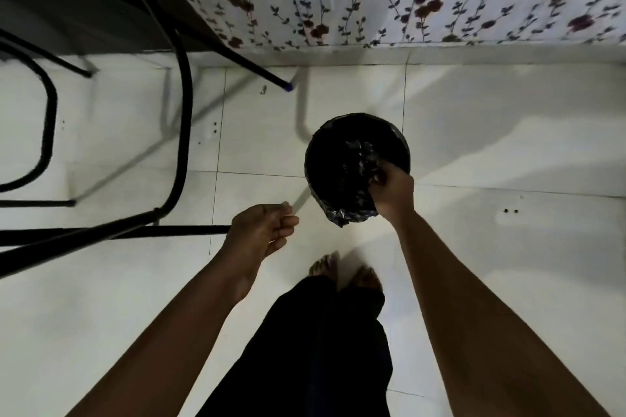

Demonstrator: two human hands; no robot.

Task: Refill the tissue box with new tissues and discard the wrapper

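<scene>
A round bin (325, 142) with a black liner stands on the white tiled floor. My right hand (393, 189) hovers over its near right rim, fingers bunched downward on a crumpled, shiny piece of plastic, the wrapper (364, 154), which sits inside the bin's mouth. Some liner plastic (342, 215) bulges out over the near rim. My left hand (262, 230) hangs to the left of the bin, loosely curled, with nothing in it. The tissue box is not in view.
Black metal legs of a table or chair (183, 132) cross the left side, one foot capped in blue (288, 87). A wall with floral covering (440, 3) runs along the back. My bare feet (342, 272) stand just short of the bin.
</scene>
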